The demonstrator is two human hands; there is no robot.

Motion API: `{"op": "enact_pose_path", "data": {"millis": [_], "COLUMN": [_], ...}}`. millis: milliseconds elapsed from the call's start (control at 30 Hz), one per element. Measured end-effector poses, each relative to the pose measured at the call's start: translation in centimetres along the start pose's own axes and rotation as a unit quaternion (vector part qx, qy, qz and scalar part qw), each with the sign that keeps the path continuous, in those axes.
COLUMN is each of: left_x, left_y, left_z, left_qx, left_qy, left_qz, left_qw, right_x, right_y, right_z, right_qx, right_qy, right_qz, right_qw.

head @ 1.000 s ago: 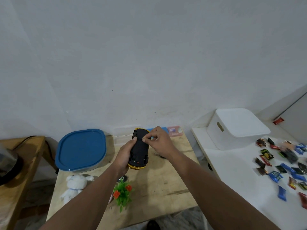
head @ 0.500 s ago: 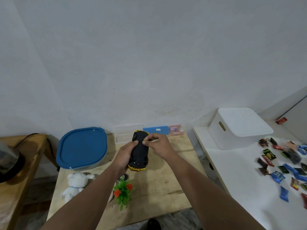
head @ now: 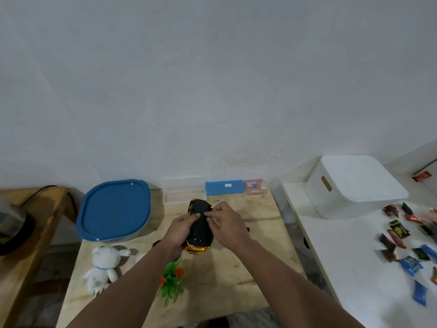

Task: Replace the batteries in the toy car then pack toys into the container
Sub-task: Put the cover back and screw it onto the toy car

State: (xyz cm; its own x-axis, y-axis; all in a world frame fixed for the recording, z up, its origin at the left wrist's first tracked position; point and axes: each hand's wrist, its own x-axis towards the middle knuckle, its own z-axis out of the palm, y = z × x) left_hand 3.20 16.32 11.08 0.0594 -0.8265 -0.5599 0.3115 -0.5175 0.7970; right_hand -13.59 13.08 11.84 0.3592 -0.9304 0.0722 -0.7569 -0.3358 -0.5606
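I hold a gold toy car (head: 199, 229) upside down above the wooden table (head: 250, 263), its black underside facing me. My left hand (head: 179, 230) grips the car's left side. My right hand (head: 227, 224) rests on the right side, thumb and forefinger pinched at the underside; whether they hold anything small I cannot tell. A clear container with a blue lid (head: 114, 210) stands at the table's back left. A white plush bear (head: 104, 266) lies near the front left. A small plastic plant with red flowers (head: 172, 279) stands beside my left forearm.
Clear, blue (head: 224, 187) and pink (head: 255, 186) small boxes line the wall at the table's back. A white table on the right carries a white lidded bin (head: 354, 185) and several candy wrappers (head: 409, 245). A wooden side table (head: 35, 223) with a dark appliance is at the left.
Both hands and the car have come a little nearer to me, away from the boxes at the wall. My right fingers shifted along the car's underside.
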Motion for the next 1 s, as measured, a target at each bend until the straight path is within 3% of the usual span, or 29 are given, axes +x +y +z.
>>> {"op": "enact_pose_path", "data": {"millis": [500, 733, 800, 900, 1000], "left_x": [5.8, 7.2, 7.5, 7.8, 7.7], "left_y": [-1.8, -2.8, -3.1, -3.4, -3.7], "left_z": [5.1, 5.5, 5.2, 4.4, 3.2], "left_qx": [0.007, -0.01, -0.022, -0.048, -0.06], "left_qy": [0.052, 0.089, 0.106, 0.139, 0.169], "left_qz": [-0.038, -0.062, -0.065, -0.069, -0.068], "left_qw": [0.998, 0.994, 0.992, 0.987, 0.981], "right_x": [3.2, 4.6, 4.9, 5.3, 4.8], "right_y": [7.6, 9.2, 10.0, 12.5, 14.6], "right_z": [-0.8, -1.5, -1.5, -0.6, 0.8], "right_qx": [0.096, -0.081, -0.032, 0.001, -0.071], "right_qy": [-0.065, -0.161, -0.117, -0.065, -0.164], "right_qz": [0.03, -0.083, -0.051, 0.066, 0.109], "right_qw": [0.993, 0.98, 0.991, 0.996, 0.978]}}
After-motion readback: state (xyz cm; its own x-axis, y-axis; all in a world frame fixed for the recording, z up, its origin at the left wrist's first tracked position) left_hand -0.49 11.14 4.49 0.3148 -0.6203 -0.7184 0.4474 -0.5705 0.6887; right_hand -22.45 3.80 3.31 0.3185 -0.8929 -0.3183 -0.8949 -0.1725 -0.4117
